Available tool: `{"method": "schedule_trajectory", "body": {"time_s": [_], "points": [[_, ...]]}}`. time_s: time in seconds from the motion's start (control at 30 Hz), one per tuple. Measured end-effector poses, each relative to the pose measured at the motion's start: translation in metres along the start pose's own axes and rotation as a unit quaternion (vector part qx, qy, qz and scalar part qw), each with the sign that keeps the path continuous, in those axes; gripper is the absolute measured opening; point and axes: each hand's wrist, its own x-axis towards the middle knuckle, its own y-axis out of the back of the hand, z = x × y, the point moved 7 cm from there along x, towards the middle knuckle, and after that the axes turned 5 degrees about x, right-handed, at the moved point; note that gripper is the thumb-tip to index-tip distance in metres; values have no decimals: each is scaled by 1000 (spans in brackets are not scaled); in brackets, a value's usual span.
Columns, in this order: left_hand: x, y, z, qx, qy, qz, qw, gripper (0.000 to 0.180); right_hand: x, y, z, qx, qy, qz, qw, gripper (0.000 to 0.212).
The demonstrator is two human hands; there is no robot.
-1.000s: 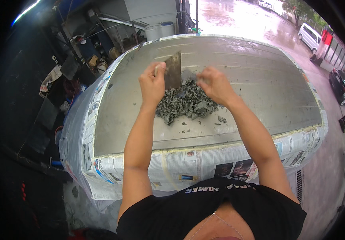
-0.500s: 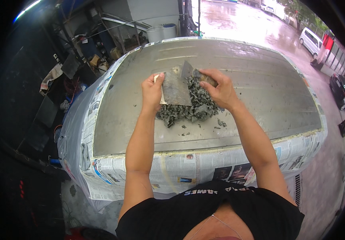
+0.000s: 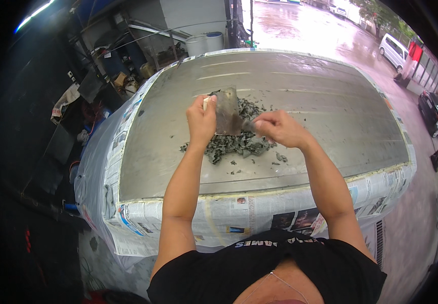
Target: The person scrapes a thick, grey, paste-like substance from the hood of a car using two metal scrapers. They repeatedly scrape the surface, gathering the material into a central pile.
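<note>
My left hand (image 3: 201, 119) grips the pale edge of a flat, worn metal plate (image 3: 226, 112), tilted above a car roof (image 3: 330, 106). In my right hand (image 3: 282, 129) is a putty knife (image 3: 248, 125), its dark blade against or very near the right side of the plate. The knife is partly smeared by motion, and my fingers cover its handle. Below both tools, a heap of dark grey peeled flakes (image 3: 252, 146) lies on the bare, greyish roof. Part of the heap is hidden behind the plate.
Newspaper (image 3: 168, 215) taped round the roof covers its edges, with clear plastic sheeting (image 3: 91, 177) down the left side. Smaller flakes (image 3: 281, 157) lie scattered near the heap. White tubs (image 3: 196, 45) stand beyond the roof. A silver van (image 3: 393, 52) is parked far right.
My left hand and the plate have shifted slightly right. My right hand has come lower, bringing the putty knife from the plate's upper corner to its lower right side.
</note>
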Motion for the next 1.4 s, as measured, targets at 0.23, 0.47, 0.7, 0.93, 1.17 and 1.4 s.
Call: {"method": "schedule_trajectory", "body": {"time_s": [0.23, 0.47, 0.7, 0.93, 1.17, 1.4], "points": [[-13, 2, 34, 104, -77, -80, 988, 30, 31, 74, 47, -220, -83, 130, 963, 32], [-29, 1, 27, 116, -149, -54, 980, 28, 19, 20, 6, -110, -3, 101, 989, 34], [-21, 99, 19, 164, -71, 148, 973, 26, -24, 110, -28, -44, 120, 374, 919, 30], [-40, 126, -65, -330, 172, 232, 899, 26, -61, 82, -35, 28, 237, 379, 894, 29], [-125, 84, -90, -493, 244, 149, 822, 29, -83, 14, 95, 45, -19, 260, 964, 30], [-192, 36, -58, -668, 294, 29, 683, 30, -110, -10, 94, 184, 2, 238, 954, 35]]}}
